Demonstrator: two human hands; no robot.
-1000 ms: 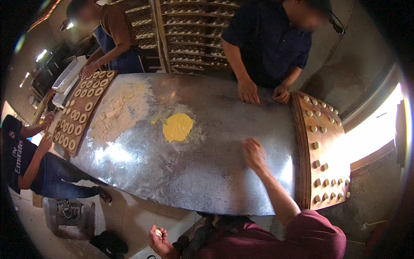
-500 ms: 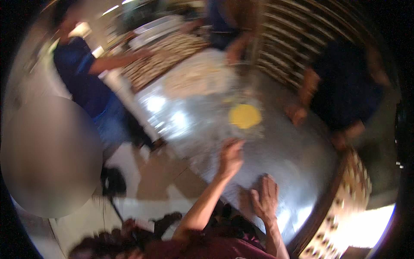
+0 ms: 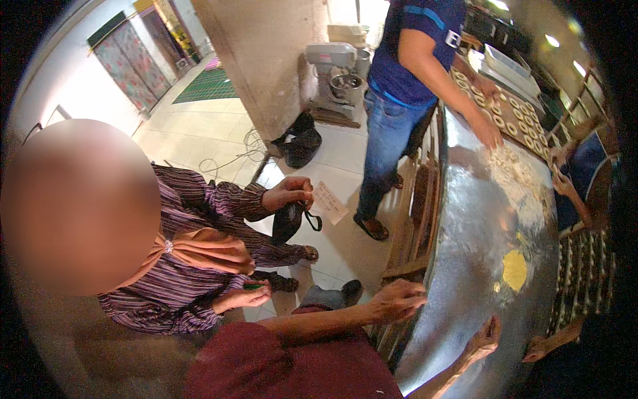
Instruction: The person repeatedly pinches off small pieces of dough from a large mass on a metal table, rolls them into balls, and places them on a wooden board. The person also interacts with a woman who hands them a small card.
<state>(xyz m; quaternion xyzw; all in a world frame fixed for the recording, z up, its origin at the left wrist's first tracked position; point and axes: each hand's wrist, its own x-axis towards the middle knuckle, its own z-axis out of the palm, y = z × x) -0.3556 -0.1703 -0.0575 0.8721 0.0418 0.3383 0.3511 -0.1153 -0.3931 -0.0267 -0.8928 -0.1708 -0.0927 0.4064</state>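
My left hand (image 3: 397, 301) hovers by the near-left edge of the metal worktable (image 3: 458, 266), its fingers loosely bent and slightly apart, nothing visible in them. Over the tabletop is my right hand (image 3: 484, 340), fingertips drawn together; whatever they may hold cannot be made out. A flattened round of yellow dough (image 3: 514, 270) lies on the table beyond my right hand, with a small dough scrap (image 3: 496, 287) beside it. Farther along is a pile of pale floury dough pieces (image 3: 515, 169). Behind it, a tray of ring-shaped dough pieces (image 3: 512, 128) lies at the far end.
A person in a striped top (image 3: 193, 199) stands at my left, holding a dark strapped pouch (image 3: 287, 223). Another person in a blue shirt (image 3: 405, 60) reaches over the table's far end. Co-workers' hands (image 3: 565, 183) are along the right side. A stand mixer (image 3: 335, 73) stands by the wall.
My view has swung left, bringing the striped-top person and the mixer into sight. My right hand's fingers have gone from spread to drawn together.
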